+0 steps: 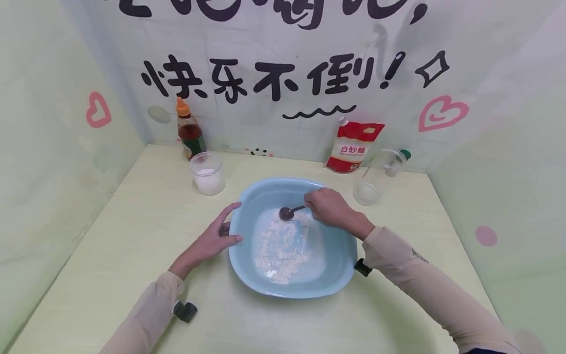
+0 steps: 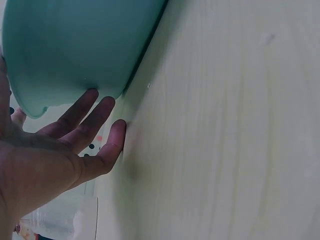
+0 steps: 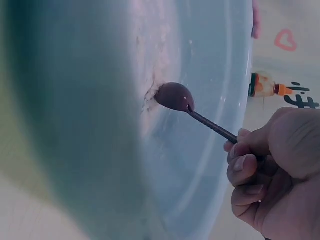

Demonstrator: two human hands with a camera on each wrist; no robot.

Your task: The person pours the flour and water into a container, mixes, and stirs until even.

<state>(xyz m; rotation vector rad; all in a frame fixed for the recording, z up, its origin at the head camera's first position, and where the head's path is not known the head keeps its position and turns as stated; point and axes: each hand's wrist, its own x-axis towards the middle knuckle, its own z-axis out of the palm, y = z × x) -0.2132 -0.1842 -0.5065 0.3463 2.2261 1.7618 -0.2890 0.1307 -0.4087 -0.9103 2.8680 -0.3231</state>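
Observation:
In the head view a light blue plastic basin [image 1: 240, 268] stands mid-table, with clumpy white powder [image 1: 289, 265] spread over its bottom. My left hand [image 1: 214, 239] holds the basin's left rim. Its thumb and index finger lie on the rim, while the other fingers [image 2: 85, 131] reach below against the outer wall. My right hand [image 1: 329, 206] grips the handle of a small dark brown spoon [image 1: 286, 214] over the basin's far side. Seen from the right wrist, the spoon's bowl [image 3: 174, 96] is down at the powder; whether it carries any cannot be made out.
Behind the basin to the left stand a clear tub of white grains [image 1: 208, 177] and an orange-capped sauce bottle [image 1: 191, 135]. Back right are a red and white sugar pouch [image 1: 352, 147] and a clear jar [image 1: 373, 177] tilted over. Printed walls [image 1: 283, 128] border the table.

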